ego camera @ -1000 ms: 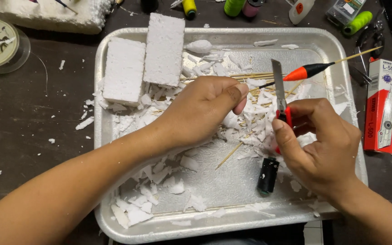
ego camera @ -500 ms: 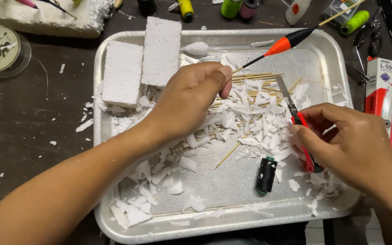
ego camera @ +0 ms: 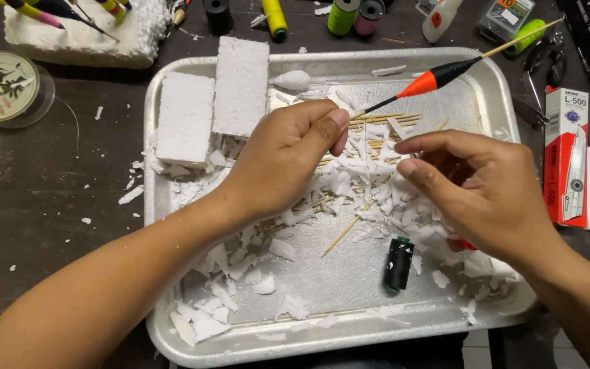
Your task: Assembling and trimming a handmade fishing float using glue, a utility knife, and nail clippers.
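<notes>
While foam shavings point(ego camera: 349, 198) fill tray point(ego camera: 172, 89):
Left hand point(ego camera: 288, 157): pinching fishing float point(ego camera: 431, 78).
Right hand point(ego camera: 479, 188): fingers curled, grip unclear.

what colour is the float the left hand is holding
The float has an orange and black body on a pale stick, seen in the head view.

Your dark table point(ego camera: 49, 205) carries a silver tray point(ego camera: 172, 328), a white foam slab point(ego camera: 83, 37), a line spool point(ego camera: 5, 85), thread spools point(ego camera: 341, 15) and a red-and-white box point(ego camera: 567, 157).
</notes>
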